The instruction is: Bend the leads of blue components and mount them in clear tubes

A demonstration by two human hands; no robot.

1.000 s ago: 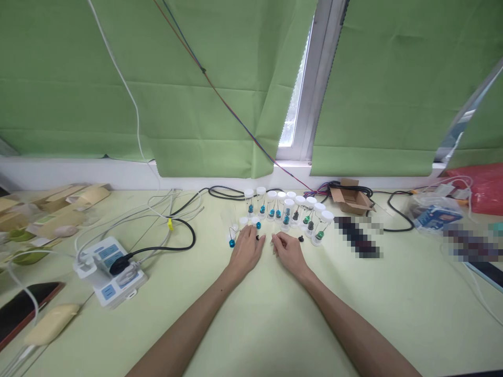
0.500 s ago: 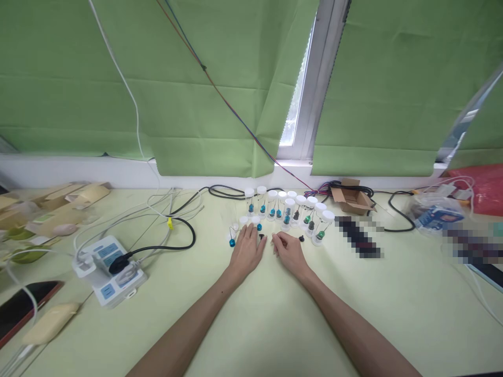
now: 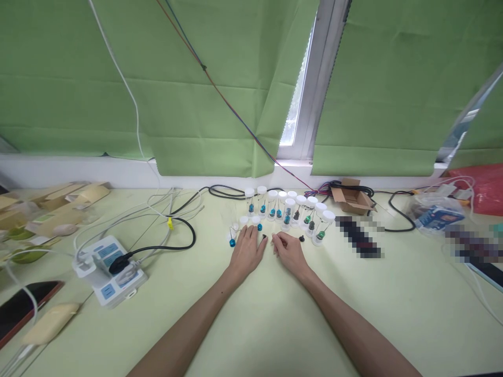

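My left hand (image 3: 247, 248) lies flat on the table, fingers stretched out. A small black piece (image 3: 264, 236) is at its thumb tip; whether they touch I cannot tell. Beyond the fingers are a blue bead-like part (image 3: 260, 227) and white caps (image 3: 256, 219). Left of the hand, another blue part (image 3: 232, 243) has a thin bent wire. My right hand (image 3: 290, 251) rests with curled fingers pinched together; anything between them is hidden. Just right of it sits a second black piece (image 3: 302, 238). Behind both hands stand several clear tubes (image 3: 287, 213) with white caps, holding blue, green or dark parts.
A power strip (image 3: 112, 275) with plugs and cables lies at left, near a phone (image 3: 27, 309). An opened cardboard box (image 3: 351, 201) and black cable stand at the back right. Farther right are a clear bag (image 3: 438, 214) and a red bag (image 3: 485, 188).
The small black piece by my left thumb has shifted slightly to the right. Both hands have hardly moved.
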